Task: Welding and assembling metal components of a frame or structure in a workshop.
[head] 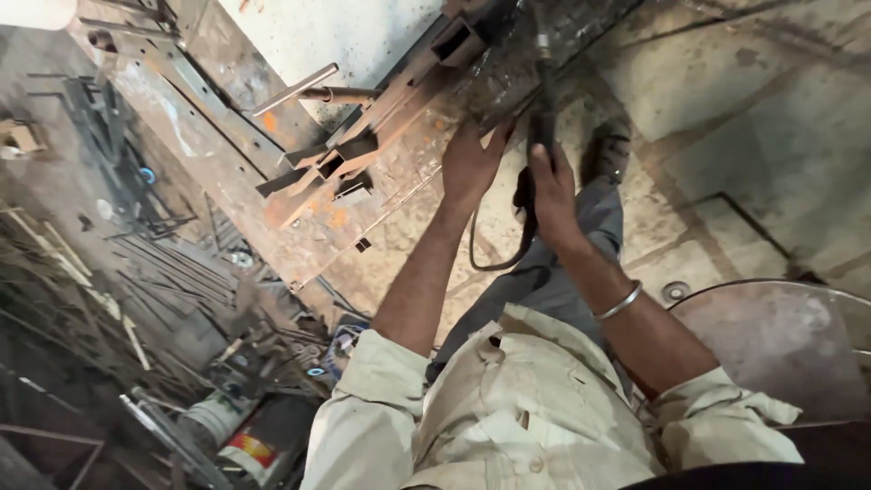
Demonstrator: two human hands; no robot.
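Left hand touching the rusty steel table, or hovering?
Touching. In the head view the left hand lies flat on the rusty steel table, fingers spread against its edge, no gap visible. The right hand grips a black tool handle.

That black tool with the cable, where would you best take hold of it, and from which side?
Probably around the black handle, where the right hand already wraps it. Come from the near end, below the metal tip: the handle is long and slim, and the cable trails clear beneath.
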